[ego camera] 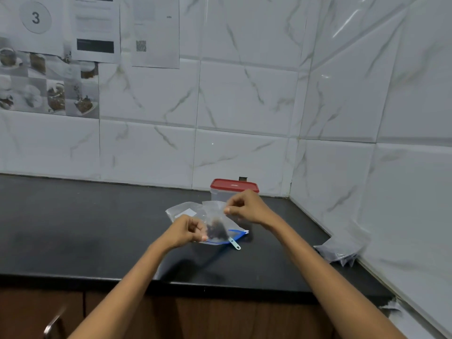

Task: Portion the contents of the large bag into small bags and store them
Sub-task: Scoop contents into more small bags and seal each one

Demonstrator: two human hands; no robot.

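Observation:
A small clear bag with a dark clump of contents at its bottom hangs between my hands above the counter. My left hand pinches its lower left edge. My right hand pinches its upper right corner. Under it lies the large clear bag with a blue zip strip and a pale slider tab. Another clear bag with a white label lies flat behind my left hand. A clear container with a red lid stands against the back wall.
The black counter runs into a tiled corner at the right. A pile of crumpled clear bags rests against the right wall. Wooden cabinet doors with a metal handle are below the counter's front edge. Papers hang on the wall.

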